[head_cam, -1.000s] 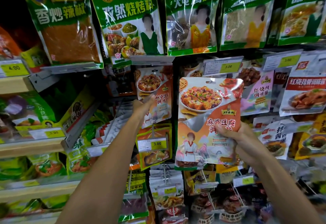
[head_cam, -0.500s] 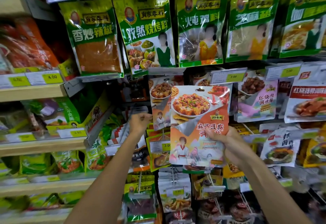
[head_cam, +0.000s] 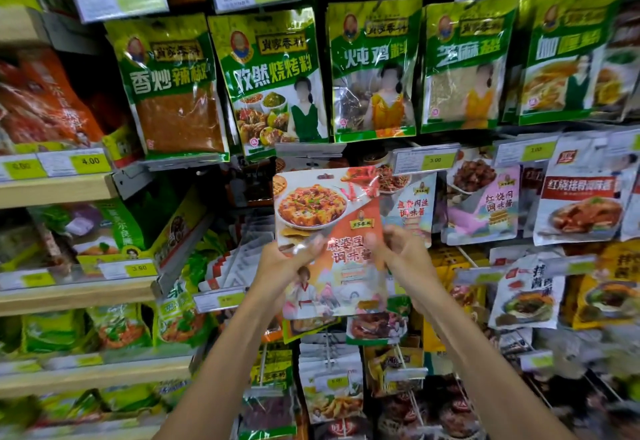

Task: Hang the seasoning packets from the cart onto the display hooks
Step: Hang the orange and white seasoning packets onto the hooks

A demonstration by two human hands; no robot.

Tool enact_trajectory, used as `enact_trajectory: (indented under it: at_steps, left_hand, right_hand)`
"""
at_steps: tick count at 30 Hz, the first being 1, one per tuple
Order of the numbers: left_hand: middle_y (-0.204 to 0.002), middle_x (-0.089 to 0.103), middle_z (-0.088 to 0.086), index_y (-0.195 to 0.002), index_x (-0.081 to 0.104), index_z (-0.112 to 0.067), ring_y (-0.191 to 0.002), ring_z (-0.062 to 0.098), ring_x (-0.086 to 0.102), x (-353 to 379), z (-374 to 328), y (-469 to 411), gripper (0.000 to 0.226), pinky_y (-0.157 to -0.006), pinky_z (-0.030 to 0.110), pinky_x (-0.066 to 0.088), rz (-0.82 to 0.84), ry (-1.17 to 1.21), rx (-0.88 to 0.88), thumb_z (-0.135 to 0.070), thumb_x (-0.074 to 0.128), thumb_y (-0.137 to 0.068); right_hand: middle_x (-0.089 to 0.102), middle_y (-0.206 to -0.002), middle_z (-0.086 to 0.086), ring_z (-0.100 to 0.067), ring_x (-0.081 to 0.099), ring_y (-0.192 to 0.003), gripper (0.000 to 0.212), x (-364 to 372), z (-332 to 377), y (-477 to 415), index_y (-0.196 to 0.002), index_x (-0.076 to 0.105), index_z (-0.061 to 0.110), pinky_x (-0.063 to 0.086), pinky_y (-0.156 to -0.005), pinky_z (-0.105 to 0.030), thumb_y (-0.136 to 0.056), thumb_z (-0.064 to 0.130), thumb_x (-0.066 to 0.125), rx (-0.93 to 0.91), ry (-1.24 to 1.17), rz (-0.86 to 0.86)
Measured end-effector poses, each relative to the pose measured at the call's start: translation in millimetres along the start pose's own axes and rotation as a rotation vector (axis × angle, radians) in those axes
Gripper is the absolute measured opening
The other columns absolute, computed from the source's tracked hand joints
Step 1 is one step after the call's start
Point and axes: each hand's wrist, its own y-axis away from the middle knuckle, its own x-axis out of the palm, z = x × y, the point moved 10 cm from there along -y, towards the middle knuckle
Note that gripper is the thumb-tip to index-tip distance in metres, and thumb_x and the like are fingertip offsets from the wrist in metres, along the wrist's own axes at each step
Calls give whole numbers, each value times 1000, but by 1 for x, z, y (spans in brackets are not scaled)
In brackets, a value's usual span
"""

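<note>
While the left hand [head_cam: 284,263] and right hand [head_cam: 403,252] pinch the packet [head_cam: 329,232] by its side edges, it's up at the display's [head_cam: 320,59] middle, top edge just under a price tag [head_cam: 310,152]. The hook tip's hidden: miss the hole and the packet could snag or drop.

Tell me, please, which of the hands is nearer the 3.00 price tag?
Right. The right hand grips the packet's right edge, below the 3.00 price tag; the left hand holds its left edge, farther away.
</note>
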Motion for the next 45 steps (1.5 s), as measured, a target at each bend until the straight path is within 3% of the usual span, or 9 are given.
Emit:
enact_trajectory:
  at_steps: [4,7,11,15,19,24,32,40,45]
  left_hand:
    - [-46,48,8,-60,53,-6,-34,15,41,-18,5,-20,40,-39,23,35,-56,-54,-22,-33,80,-71]
    - [-42,49,0,-60,55,-6,-33,11,40,-19,7,-34,36,-37,19,35,-30,-55,-18,-29,80,-73]
    - [-58,52,11,-76,62,1,-35,13,38,-18,8,-47,35,-39,21,33,-22,-22,-10,-29,80,-74]
    - [-49,50,7,-68,61,-3,-39,16,41,-22,19,-59,43,-43,25,34,-55,-6,-70,-39,84,-64]
    - [-72,57,19,-94,65,9,-54,22,47,-27,28,-64,65,-53,32,38,-83,30,-72,-43,85,-60]
    - [-53,51,9,-73,62,-2,-39,16,40,-25,38,-70,45,-41,24,34,-81,15,-102,-40,84,-60]
    - [-54,58,-1,-84,65,-3,-40,15,39,-22,49,-87,26,-44,28,34,-102,69,-127,-24,78,-76]
    - [-72,67,6,-85,68,-7,-42,13,46,-30,67,-117,21,-46,28,41,-134,75,-166,-24,78,-77]
    - [-56,56,6,-71,60,-6,-35,11,46,-34,74,-132,33,-49,29,38,-204,33,-216,-31,79,-75]
  right_hand:
    - [61,-103,-5,-25,56,-100,15,-63,68,-10,-109,60,6,45,-87,-32,-98,13,53,-430,499,-512]
    - [60,-111,-18,-26,47,-106,22,-64,106,-18,-114,60,-2,37,-92,-32,-96,9,52,-738,837,-694]
    - [58,-122,-20,-32,49,-117,33,-66,106,-53,-123,57,-3,36,-103,-37,-99,16,44,-751,983,-668]
    - [60,-115,-22,-35,50,-112,35,-67,98,-66,-117,60,-4,38,-99,-43,-101,19,40,-771,1040,-660]
    - [61,-113,-22,-34,50,-111,33,-67,96,-69,-115,60,-4,38,-102,-43,-101,18,40,-786,1030,-667]
    - [61,-116,-22,-30,46,-115,32,-67,96,-65,-118,59,-5,39,-105,-46,-101,16,42,-824,994,-663]
    - [61,-123,-20,-33,51,-120,36,-66,91,-63,-125,56,-5,31,-111,-37,-103,19,41,-880,1042,-706]
    - [60,-126,-20,-31,47,-122,38,-66,88,-62,-129,55,-3,38,-108,-43,-99,22,51,-913,1032,-705]
    - [59,-128,-20,-34,49,-124,40,-65,88,-62,-130,54,-4,38,-109,-42,-100,23,50,-904,1045,-683]
